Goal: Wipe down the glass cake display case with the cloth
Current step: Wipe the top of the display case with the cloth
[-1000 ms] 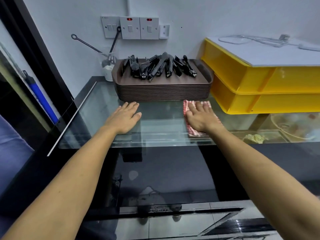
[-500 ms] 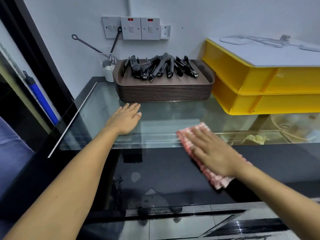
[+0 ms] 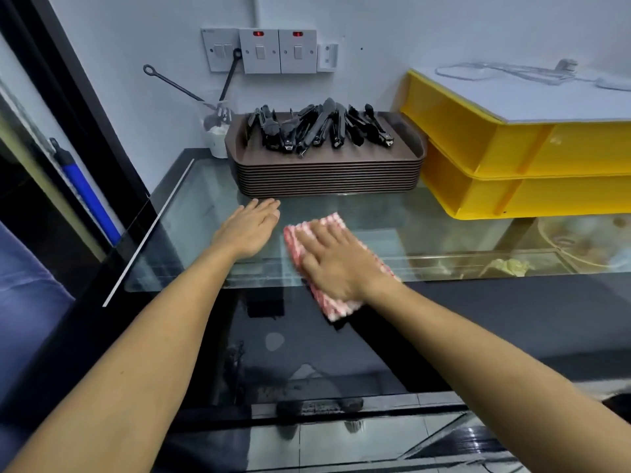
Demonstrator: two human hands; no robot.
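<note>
Pressing flat on a red-and-white checked woven cloth (image 3: 336, 302), the right hand (image 3: 336, 264) lies with its fingers straight and slightly spread, palm down, blurred at the edges. The folded oblong cloth sits under it on the smooth clear glass top of the cake display case (image 3: 392, 216), near the front edge, its corners showing beyond the fingertips and behind the wrist. Just to its left the left hand (image 3: 249, 230) rests flat on the same glass, fingers straight and held together, touching nothing else. Behind both hands stands a stack of brown ribbed plastic trays (image 3: 327, 177) with rounded corners, heaped with glossy black plastic tongs (image 3: 317, 128). To the right, two stacked yellow plastic crates (image 3: 532, 172) sit on the glass under a white flat board (image 3: 546, 97). White wall switches (image 3: 269, 51) are mounted above.
</note>
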